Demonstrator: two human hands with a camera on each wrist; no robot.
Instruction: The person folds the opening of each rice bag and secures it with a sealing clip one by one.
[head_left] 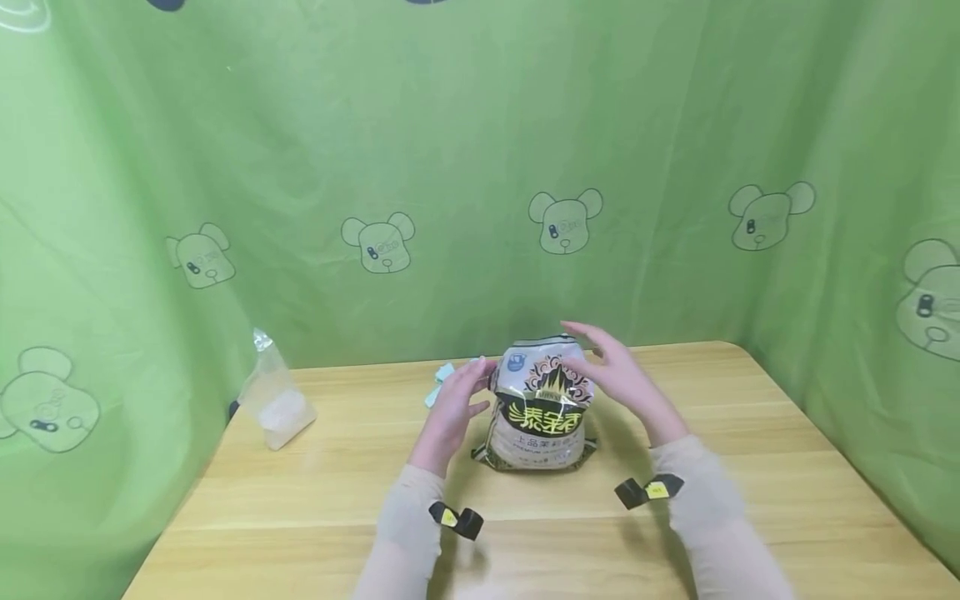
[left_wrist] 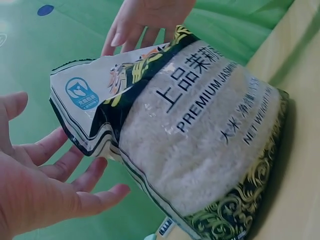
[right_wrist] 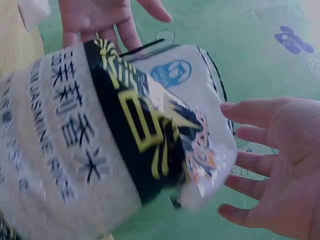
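Note:
A bag of jasmine rice stands upright on the table, its printed front towards me. At its left side is my left hand, fingers spread and only slightly bent; in the left wrist view its fingertips are right at the bag's folded side edge. My right hand is raised at the bag's upper right, and in the right wrist view its fingers reach along the top edge without curling round it. The upper part of the bag leans and creases a little.
A clear plastic bag with white contents stands at the table's left edge. Behind my left hand lies a light blue item, partly hidden. A green curtain with bear prints surrounds the wooden table.

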